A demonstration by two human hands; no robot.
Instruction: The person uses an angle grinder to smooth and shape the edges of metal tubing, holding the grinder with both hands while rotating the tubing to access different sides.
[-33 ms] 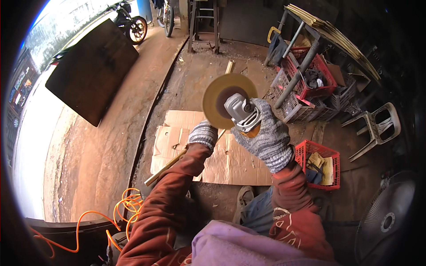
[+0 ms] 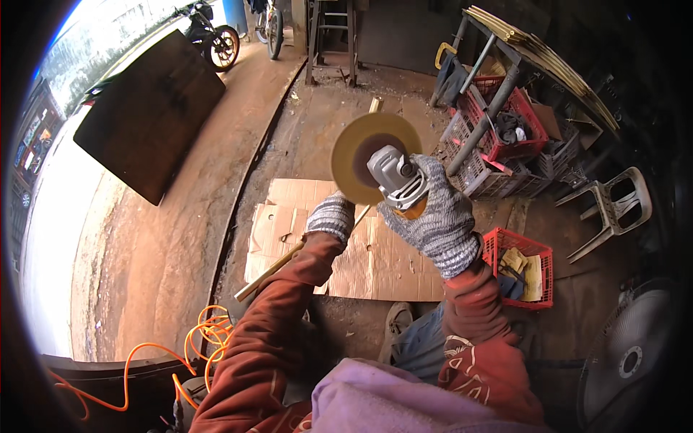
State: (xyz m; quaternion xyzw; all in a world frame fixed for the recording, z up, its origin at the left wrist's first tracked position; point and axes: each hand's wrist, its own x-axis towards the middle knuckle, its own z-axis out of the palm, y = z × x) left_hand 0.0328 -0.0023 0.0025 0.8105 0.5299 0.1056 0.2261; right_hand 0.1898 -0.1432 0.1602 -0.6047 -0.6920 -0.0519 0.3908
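My right hand [image 2: 433,213], in a grey-and-white knitted glove, is closed round the body of an angle grinder [image 2: 395,175] with a silver head and an orange-yellow housing. Its large round yellowish-brown disc [image 2: 354,137] faces up toward me. A long thin yellowish bar [image 2: 271,270] slants from lower left to upper right, with its far end showing beyond the disc. My left hand [image 2: 331,218], gloved alike, is closed round this bar near the disc's lower edge. The disc hides part of the bar, so I cannot tell whether they touch.
Flattened cardboard [image 2: 390,270] lies below my hands. To the right stand a red crate [image 2: 538,304] holding tools, a plastic chair [image 2: 613,209], stacked crates [image 2: 498,184] and a fan [image 2: 630,361]. A dark panel [image 2: 151,115] is at left; an orange hose [image 2: 137,348] coils lower left.
The grinder and my right hand have shifted slightly to the right, and the disc sits a little higher. My left hand and the bar look almost unmoved.
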